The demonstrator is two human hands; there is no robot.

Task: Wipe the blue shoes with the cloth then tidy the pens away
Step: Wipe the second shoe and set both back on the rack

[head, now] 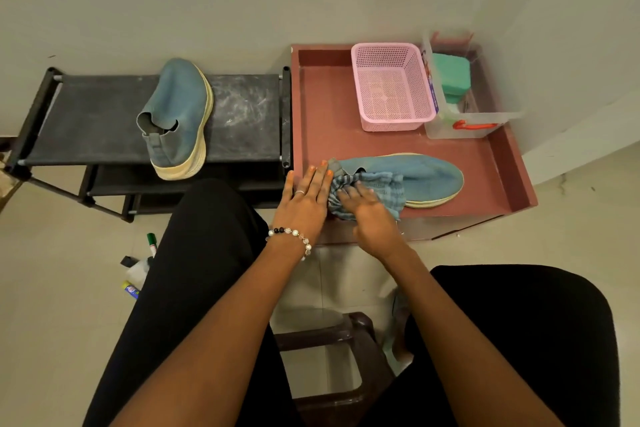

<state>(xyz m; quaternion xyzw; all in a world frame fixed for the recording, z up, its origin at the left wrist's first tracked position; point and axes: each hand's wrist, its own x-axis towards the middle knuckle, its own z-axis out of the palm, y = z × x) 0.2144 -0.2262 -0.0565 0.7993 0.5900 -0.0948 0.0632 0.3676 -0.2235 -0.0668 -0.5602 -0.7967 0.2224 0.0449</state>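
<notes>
At the desk's (491, 163) near edge, right hand (372, 218) fingers press the cloth (377, 189) onto a blue shoe (422, 173); left hand (304, 199) fingers lie straight, steadying its heel.

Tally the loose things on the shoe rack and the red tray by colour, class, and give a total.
Blue: 3, the shoe on the rack, the shoe on the tray, the checked cloth
Pink: 1, the basket
Clear: 1, the box
Total: 5
</notes>
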